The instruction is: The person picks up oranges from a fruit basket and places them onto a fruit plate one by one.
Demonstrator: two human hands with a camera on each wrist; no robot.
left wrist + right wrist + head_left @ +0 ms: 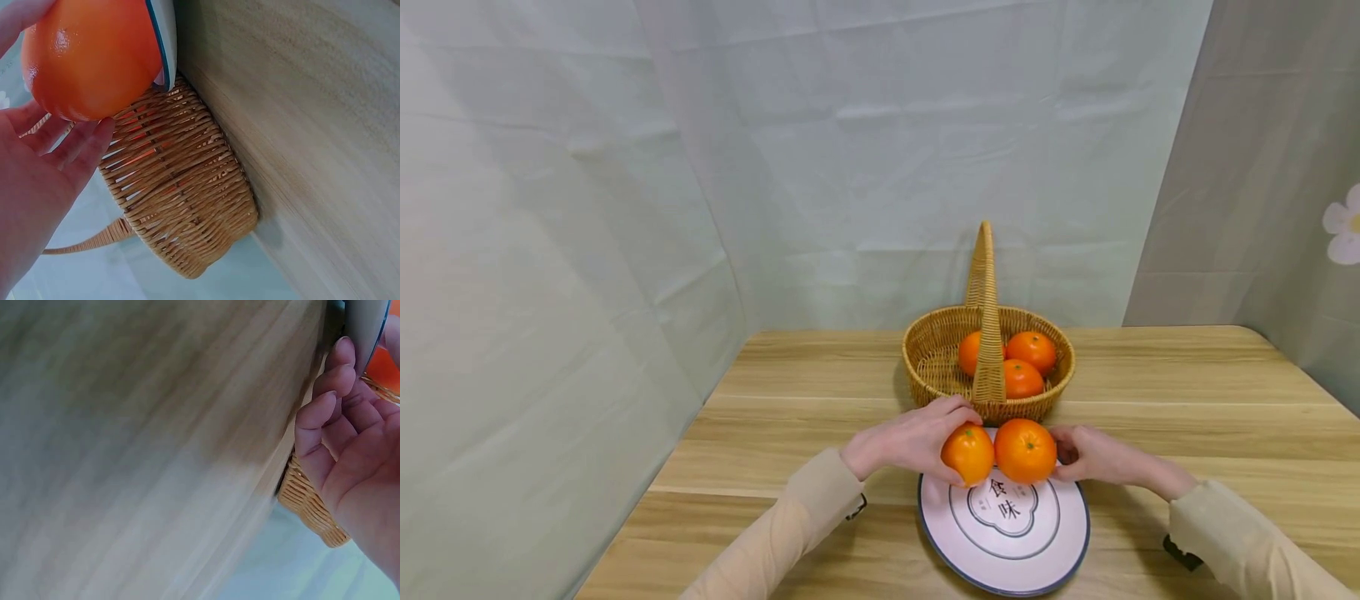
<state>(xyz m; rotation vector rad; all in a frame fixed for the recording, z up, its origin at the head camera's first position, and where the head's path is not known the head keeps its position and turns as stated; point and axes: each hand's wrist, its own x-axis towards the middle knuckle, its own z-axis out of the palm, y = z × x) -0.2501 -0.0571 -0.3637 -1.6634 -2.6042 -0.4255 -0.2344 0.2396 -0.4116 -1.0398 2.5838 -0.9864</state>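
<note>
My left hand [917, 437] grips an orange [967, 454] from its left side, over the far part of a round white plate [1000, 567] with a dark blue rim. In the left wrist view that orange [94, 59] is large, with fingertips beneath it. Touching it on the right is a second orange [1025, 451]. My right hand [1105, 454] holds this one at its right side with thumb and index finger. In the right wrist view the other fingers [315, 415] curl beside the plate's edge [365, 331], and little of the orange shows.
Right behind the plate stands a wicker basket [925, 354] with a tall arched handle [987, 308]. It holds several oranges [1032, 352] on its right side. Wooden tabletop [790, 400] extends to both sides, with pale cloth [925, 150] hanging behind.
</note>
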